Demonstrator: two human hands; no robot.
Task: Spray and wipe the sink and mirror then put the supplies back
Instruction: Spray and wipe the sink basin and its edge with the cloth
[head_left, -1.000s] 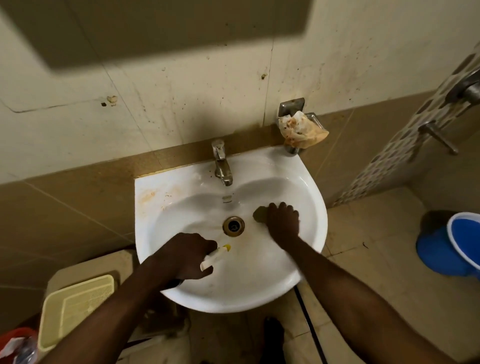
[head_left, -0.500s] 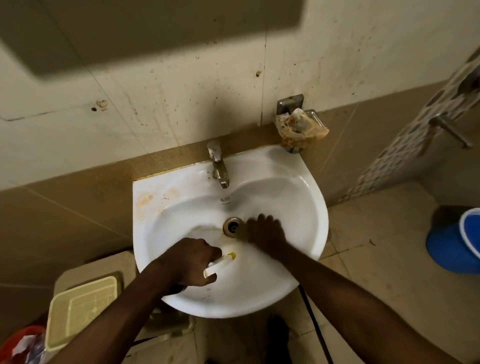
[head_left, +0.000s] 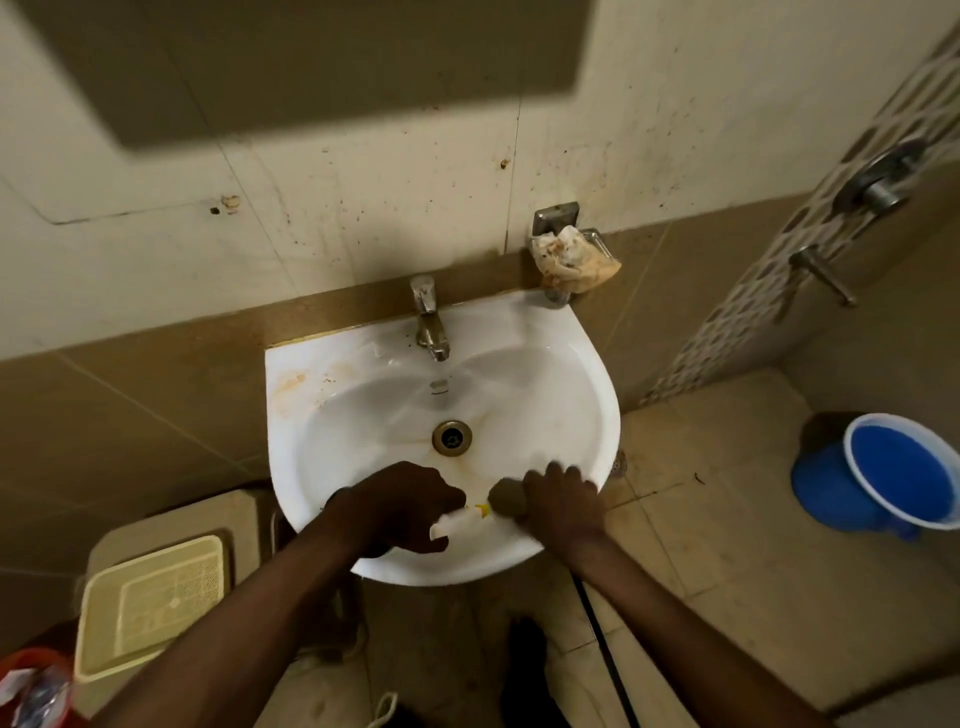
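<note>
A white wall-hung sink (head_left: 550, 374) with rust-coloured stains and a metal drain (head_left: 451, 438) fills the middle of the head view. My left hand (head_left: 400, 506) grips a white spray bottle (head_left: 454, 521) with a yellow nozzle tip, pointing right over the basin's near side. My right hand (head_left: 563, 501) presses a dark scrub pad (head_left: 506, 499) against the basin's near right slope, fingers spread over it. A metal tap (head_left: 430, 319) stands at the back rim. The dark underside of the mirror (head_left: 322, 67) shows on the wall above.
A wall soap holder with a crumpled stained cloth (head_left: 574, 260) hangs right of the tap. A cream plastic basket (head_left: 150, 605) sits on a ledge at lower left, a red bin (head_left: 31, 686) beside it. A blue bucket (head_left: 904, 475) stands on the floor, right. Wall taps (head_left: 826, 275) protrude far right.
My right hand with the pad has slid from right of the drain, past it, down to the basin's near right side. The left hand has kept hold of the bottle.
</note>
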